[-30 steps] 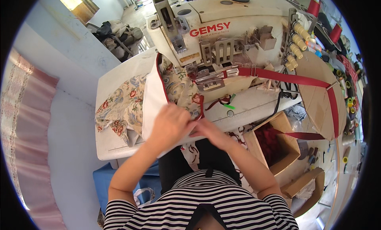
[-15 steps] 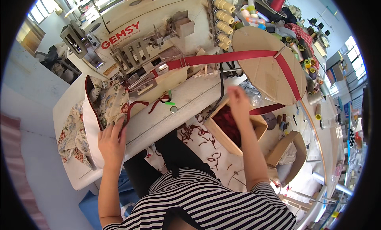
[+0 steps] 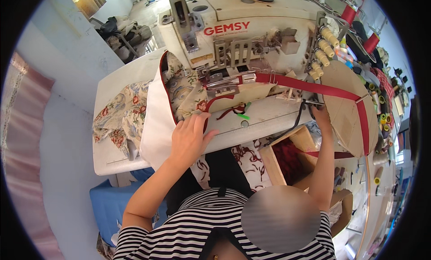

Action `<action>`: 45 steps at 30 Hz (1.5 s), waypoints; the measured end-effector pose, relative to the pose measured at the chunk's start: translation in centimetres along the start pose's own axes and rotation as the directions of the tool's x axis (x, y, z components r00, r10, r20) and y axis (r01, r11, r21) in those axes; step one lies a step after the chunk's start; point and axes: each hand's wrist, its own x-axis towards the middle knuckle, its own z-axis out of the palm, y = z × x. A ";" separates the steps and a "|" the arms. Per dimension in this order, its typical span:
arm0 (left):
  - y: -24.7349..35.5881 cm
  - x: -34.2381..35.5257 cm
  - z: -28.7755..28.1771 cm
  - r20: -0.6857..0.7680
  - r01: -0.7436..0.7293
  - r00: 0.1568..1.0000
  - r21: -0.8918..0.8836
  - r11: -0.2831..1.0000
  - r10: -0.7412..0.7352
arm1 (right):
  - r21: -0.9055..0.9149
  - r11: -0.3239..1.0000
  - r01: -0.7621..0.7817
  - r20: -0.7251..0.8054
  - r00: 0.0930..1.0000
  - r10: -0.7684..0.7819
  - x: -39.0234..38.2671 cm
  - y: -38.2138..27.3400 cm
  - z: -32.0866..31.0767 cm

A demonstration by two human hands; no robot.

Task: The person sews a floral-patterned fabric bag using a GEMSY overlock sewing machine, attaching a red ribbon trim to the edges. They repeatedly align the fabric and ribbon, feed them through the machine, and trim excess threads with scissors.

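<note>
My left hand (image 3: 189, 139), fingers apart, lies on the white fabric (image 3: 153, 125) beside its red-bound edge. Floral cloth (image 3: 182, 94) is bunched under the industrial sewing machine (image 3: 256, 17), whose folder (image 3: 226, 83) carries wide red tape (image 3: 305, 85). My right hand (image 3: 321, 115) is at the machine's right, among black loops beside a metal bar; its fingertips are partly hidden, so I cannot make out what they touch. Small green pieces (image 3: 244, 116) and red scraps lie on the white table (image 3: 265, 121).
Wooden box of red material (image 3: 289, 163) below the table's right; cardboard disc (image 3: 348, 125) with tape over it; thread spools (image 3: 384, 112) crowd the right side. Blue cloth (image 3: 112, 201) below left, pink curtain (image 3: 31, 148) at far left, bundled cloth (image 3: 110, 31) behind.
My right hand has left the fabric edge beside my left hand and moved right to the black loops. My left hand stays on the fabric, fingers now apart.
</note>
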 end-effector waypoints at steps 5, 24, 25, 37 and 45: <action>-1.0 -0.6 0.5 0.008 -0.029 1.000 0.095 0.995 0.028 | 0.141 0.930 -0.341 0.060 0.940 0.336 -9.2 6.4 -2.9; 0.0 0.1 0.4 -0.203 -0.050 0.978 -0.012 0.999 0.047 | -0.006 0.972 0.234 0.457 0.865 -0.206 -19.2 -20.6 6.6; -0.1 0.0 0.6 -0.202 -0.053 0.978 -0.005 0.999 0.051 | -0.003 0.973 0.230 0.455 0.867 -0.203 -19.0 -20.9 6.7; -0.8 -0.4 1.9 -0.208 -0.129 0.971 -0.061 0.990 0.114 | -0.047 0.978 0.206 0.420 0.892 -0.167 -17.6 -22.5 7.8; -0.7 -0.1 2.0 -0.188 -0.134 0.975 -0.067 0.989 0.119 | 0.161 0.978 0.133 0.322 0.930 -0.179 -18.5 -20.4 9.2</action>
